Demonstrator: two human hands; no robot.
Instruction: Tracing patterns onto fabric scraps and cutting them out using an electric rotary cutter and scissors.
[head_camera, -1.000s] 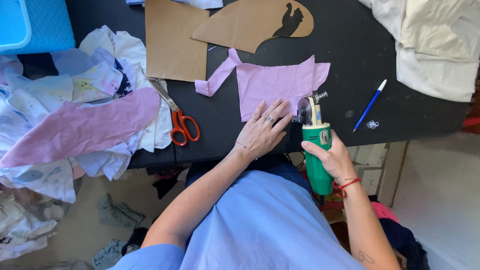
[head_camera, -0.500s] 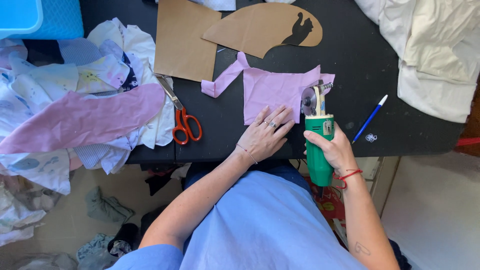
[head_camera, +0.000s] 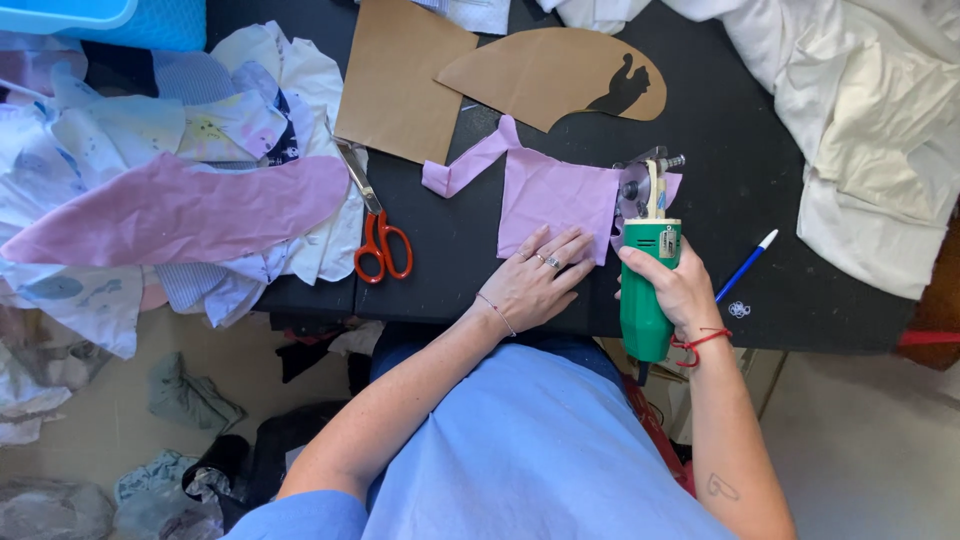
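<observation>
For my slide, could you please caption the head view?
Left hand pins pink fabric on a black table while the right hand grips a green electric cutter at its edge.

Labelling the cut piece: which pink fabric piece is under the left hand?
The small pink piece mid-table, pinned by the left hand beside the green cutter; the long pink strip lies on the scrap pile.

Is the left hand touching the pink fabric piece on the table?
Touching. The head view shows the left hand lying flat with its fingertips overlapping the lower edge of the pink fabric piece; no gap shows.
</observation>
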